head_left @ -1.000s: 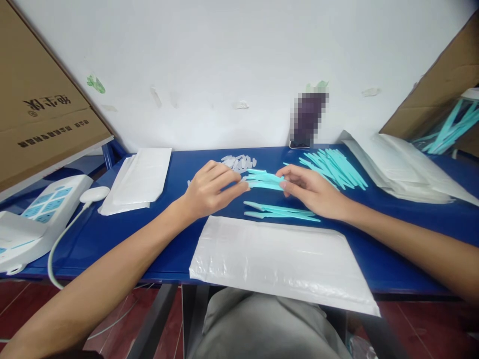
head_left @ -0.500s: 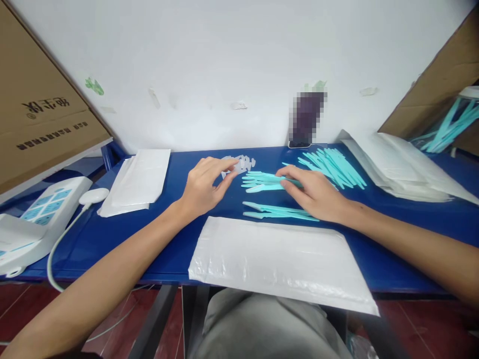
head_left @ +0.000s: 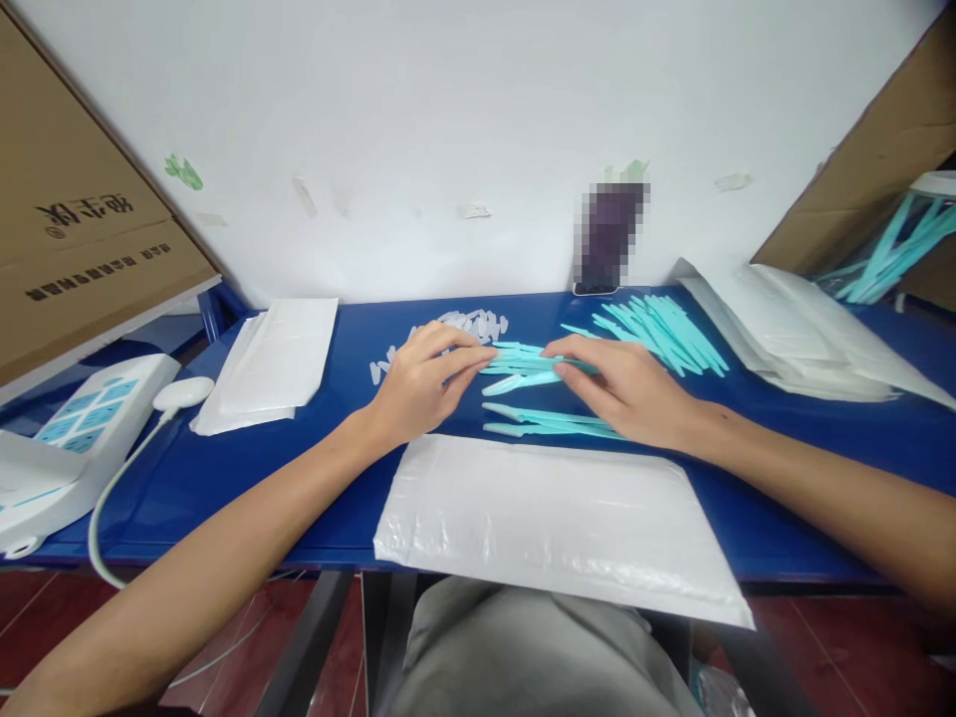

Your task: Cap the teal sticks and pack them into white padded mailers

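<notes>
My right hand (head_left: 608, 383) pinches a turquoise eyebrow razor (head_left: 527, 364) near its right end, holding it just above a loose row of similar razors. My left hand (head_left: 433, 378) is closed in a pinch at the left end of that razor; what lies between its fingertips is hidden. Behind the left hand, small translucent blade caps (head_left: 485, 325) lie scattered, some showing to the left of its knuckles. Nearer to me, several more eyebrow razors (head_left: 553, 422) lie side by side, partly under my right hand.
A white padded mailer (head_left: 560, 528) lies along the front edge. Further razors (head_left: 664, 334) form a heap behind my right hand. White envelopes (head_left: 280, 354) sit left, clear bags (head_left: 814, 329) right. A power strip (head_left: 97, 428) and cardboard box (head_left: 90, 199) are far left; a phone (head_left: 608, 239) leans on the wall.
My left hand has moved right and slightly down, from beside the caps to the razor's left end, uncovering more caps behind it. My right hand has shifted slightly left, still pinching a razor.
</notes>
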`<state>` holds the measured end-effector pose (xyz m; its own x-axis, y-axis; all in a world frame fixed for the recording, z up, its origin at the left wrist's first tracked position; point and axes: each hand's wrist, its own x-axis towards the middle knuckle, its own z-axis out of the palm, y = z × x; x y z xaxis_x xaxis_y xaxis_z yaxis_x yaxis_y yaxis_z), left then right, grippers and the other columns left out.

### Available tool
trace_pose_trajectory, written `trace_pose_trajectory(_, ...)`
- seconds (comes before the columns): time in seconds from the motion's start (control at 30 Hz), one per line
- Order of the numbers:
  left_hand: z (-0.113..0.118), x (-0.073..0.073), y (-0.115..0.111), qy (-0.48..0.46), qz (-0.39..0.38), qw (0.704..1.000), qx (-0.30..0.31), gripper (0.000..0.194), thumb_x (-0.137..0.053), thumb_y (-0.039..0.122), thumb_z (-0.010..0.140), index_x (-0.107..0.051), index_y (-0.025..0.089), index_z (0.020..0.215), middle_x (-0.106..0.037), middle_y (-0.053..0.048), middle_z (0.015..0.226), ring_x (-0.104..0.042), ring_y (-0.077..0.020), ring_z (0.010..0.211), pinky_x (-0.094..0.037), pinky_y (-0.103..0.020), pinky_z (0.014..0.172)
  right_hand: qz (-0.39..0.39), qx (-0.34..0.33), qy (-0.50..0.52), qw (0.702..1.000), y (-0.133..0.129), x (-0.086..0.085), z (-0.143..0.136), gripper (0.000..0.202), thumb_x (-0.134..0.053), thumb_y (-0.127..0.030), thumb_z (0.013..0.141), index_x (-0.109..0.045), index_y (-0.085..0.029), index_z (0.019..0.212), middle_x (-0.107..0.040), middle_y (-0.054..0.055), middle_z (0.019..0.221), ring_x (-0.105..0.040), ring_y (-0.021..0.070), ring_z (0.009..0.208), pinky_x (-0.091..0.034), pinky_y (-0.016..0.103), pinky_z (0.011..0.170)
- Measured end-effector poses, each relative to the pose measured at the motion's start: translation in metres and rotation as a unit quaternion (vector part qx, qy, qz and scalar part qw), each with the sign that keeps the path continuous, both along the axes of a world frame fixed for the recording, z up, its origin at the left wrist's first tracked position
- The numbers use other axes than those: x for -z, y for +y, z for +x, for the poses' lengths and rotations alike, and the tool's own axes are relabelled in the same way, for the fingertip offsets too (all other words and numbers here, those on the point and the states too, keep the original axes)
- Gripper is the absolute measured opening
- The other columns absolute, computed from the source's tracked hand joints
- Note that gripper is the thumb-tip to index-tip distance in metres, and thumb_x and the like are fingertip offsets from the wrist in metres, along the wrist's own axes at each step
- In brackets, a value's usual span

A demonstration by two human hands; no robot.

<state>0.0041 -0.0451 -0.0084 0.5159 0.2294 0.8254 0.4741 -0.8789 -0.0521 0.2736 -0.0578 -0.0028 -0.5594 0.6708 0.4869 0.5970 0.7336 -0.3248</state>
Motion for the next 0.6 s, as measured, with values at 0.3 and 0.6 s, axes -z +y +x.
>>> trace_pose_trajectory(0.3, 0.006, -0.014, -0.01, 0.012, 0.007, 1.0, -0.017, 0.01, -0.063, 0.023, 0.096, -0.07, 0.02, 0.101, -0.076, -0.006, 0.096, -0.068, -0.0177, 0.088, -0.054, -0.035, 0.081, -0.009, -0.004, -0.024, 1.0, 0.0, 0.004, -0.001, 0.031, -0.04, -0.03, 0.103, -0.062, -0.02, 0.122, -0.074, 0.009, 0.109, -0.069, 0.0242, 0.091, -0.049, 0.036, 0.077)
trace_pose_trajectory(0.6, 0.015, -0.065, -0.098, 0.248, -0.461, 0.807, 0.274, 0.037, -0.067, 0.071, 0.074, -0.076, 0.037, 0.064, -0.064, -0.006, 0.057, -0.061, -0.0216, 0.052, -0.038, -0.037, 0.039, 0.015, 0.015, -0.132, 0.991, 0.006, 0.009, 0.003, 0.028, -0.046, -0.027, 0.099, -0.073, -0.02, 0.103, -0.076, 0.008, 0.095, -0.068, 0.0254, 0.088, -0.046, 0.035, 0.071)
